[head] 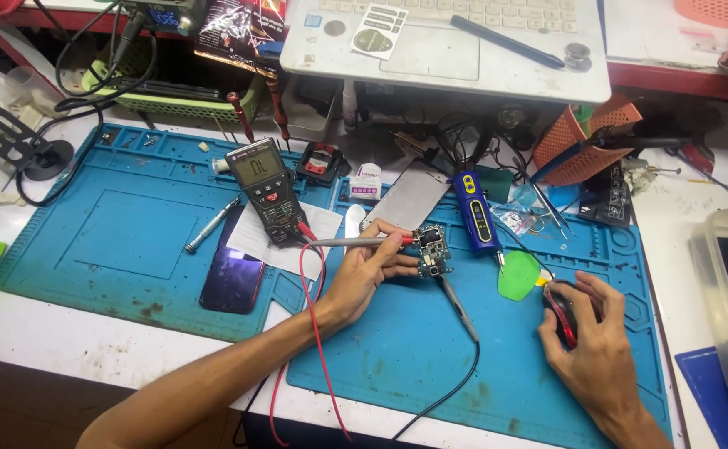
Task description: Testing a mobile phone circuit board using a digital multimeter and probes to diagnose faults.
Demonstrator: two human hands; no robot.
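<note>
Left hand (pixel 362 270): grip closed round the red multimeter probe (pixel 356 242), pinched pen-fashion; fingertips also steady the phone circuit board (pixel 432 252). One hand does both jobs, likely so the tip lands on a small pad without the board sliding.
Right hand (pixel 590 345): cupped over a black-and-red computer mouse (pixel 562 313), fingers curled on top, grip loosely closed on it; well apart from the board.
Black probe (pixel 459 308): lies free on the mat, tip just below the board, lead trailing toward the near edge.
Circuit board: small, dark, crowded with metal shields and tiny parts; sits on the right blue silicone mat (pixel 430 357), just beside the left fingertips.
Multimeter (pixel 266 189): propped facing the person, screen lit, red lead looping off it; readable at a glance.
Phone (pixel 232 270): dark, face up, straddling the left mat (pixel 123 233).
Blue handheld tool (pixel 475 212): parked just beyond the board, within reach.
Green pry pick (pixel 517 276): between board and mouse.
Laptop (pixel 447 41): on a raised shelf behind the worktop.
</note>
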